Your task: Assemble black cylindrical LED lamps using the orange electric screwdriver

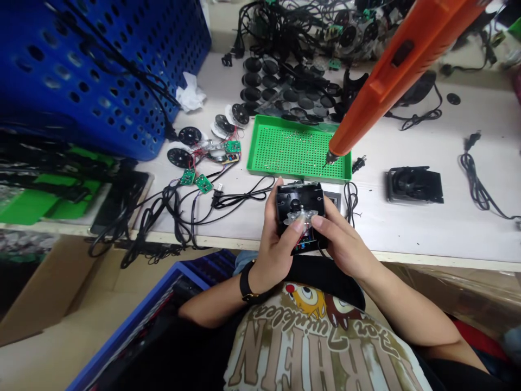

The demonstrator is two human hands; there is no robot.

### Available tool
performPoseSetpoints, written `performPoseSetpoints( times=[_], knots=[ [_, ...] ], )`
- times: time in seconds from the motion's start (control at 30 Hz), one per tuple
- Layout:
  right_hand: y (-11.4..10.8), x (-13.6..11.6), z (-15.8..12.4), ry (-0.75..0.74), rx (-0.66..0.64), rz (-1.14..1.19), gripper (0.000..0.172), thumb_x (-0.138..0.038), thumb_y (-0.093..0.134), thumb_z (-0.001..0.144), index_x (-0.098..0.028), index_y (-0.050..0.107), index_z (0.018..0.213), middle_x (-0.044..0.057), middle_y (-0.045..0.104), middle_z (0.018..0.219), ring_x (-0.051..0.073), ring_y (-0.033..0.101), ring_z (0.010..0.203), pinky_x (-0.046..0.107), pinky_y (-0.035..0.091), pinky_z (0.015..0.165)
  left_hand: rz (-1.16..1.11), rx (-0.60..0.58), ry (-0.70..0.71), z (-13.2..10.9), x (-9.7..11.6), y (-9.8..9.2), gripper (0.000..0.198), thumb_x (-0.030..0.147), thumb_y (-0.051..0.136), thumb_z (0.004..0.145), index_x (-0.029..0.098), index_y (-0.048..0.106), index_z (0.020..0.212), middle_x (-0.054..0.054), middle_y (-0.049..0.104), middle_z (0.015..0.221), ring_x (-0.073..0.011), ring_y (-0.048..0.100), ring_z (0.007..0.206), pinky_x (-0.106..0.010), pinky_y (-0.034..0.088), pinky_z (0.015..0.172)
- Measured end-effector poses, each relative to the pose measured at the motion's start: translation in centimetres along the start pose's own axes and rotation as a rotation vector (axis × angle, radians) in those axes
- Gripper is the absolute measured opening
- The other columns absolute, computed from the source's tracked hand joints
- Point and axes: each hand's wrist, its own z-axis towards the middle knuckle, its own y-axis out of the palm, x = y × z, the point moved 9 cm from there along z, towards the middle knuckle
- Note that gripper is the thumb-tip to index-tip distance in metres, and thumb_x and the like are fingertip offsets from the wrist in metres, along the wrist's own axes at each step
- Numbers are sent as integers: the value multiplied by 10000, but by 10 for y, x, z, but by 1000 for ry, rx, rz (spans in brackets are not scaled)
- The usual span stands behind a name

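The left hand [274, 252] and the right hand [342, 241] both press on a black plastic case [295, 198], and the grip of each hand is closed around its sides. A clear plastic piece [295, 218] sits on the case, near the fingertips [299, 225]. The case is held just over the front edge of the desk [407, 233]. Behind it lies a green tray [254, 157] with small metal pieces, and an orange electric screwdriver [391, 81] hangs above the tray.
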Motion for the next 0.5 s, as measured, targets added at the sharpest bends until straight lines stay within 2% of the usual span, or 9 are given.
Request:
performPoseSetpoints(
  times=[0.17, 0.3, 0.5],
  knots=[
    [2, -5, -2, -55, -26, -43, 504, -443, 649, 999, -338, 558, 1484, -19, 581, 1574, 238, 487, 1500, 430, 312, 1316, -114, 49, -17, -3, 5, 1, 758, 462, 694, 964, 399, 345, 1634, -1, 358, 1736, -315, 207, 1656, -487, 222, 1356],
    [0, -2, -4, -42, -32, -53, 575, -461, 652, 992, -357, 499, 1537, -29, 532, 1622, 245, 447, 1539, 451, 315, 1325, -143, 69, -7, -2, 9, -1, 778, 474, 740, 924, 379, 391, 1612, -10, 351, 1739, -337, 219, 1650, -487, 245, 1348],
    [7, -10, -12, -67, -127, -81, 688, -442, 704, 957, -388, 427, 1584, -47, 430, 1698, 270, 371, 1598, 491, 295, 1345, -233, -64, 59, -3, 18, 1, 768, 437, 773, 896, 446, 428, 1582, 4, 370, 1728, -341, 357, 1597, -501, 289, 1324]
  ],
)
